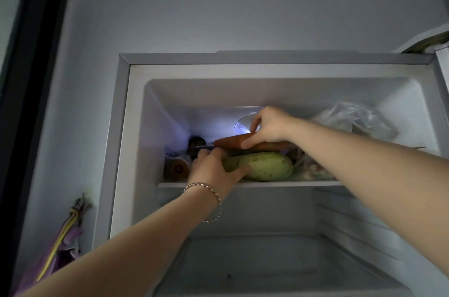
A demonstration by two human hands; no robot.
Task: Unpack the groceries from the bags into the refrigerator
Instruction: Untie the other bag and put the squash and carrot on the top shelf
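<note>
Both hands (243, 148) on carrot (233, 141) and zucchini (267, 166), top refrigerator shelf (291, 183).

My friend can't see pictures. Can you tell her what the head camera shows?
Two bare hands reach onto the top shelf of an open refrigerator: the right hand holds a carrot, the left hand grips a pale green squash. A clear plastic bag sits at the right.
</note>
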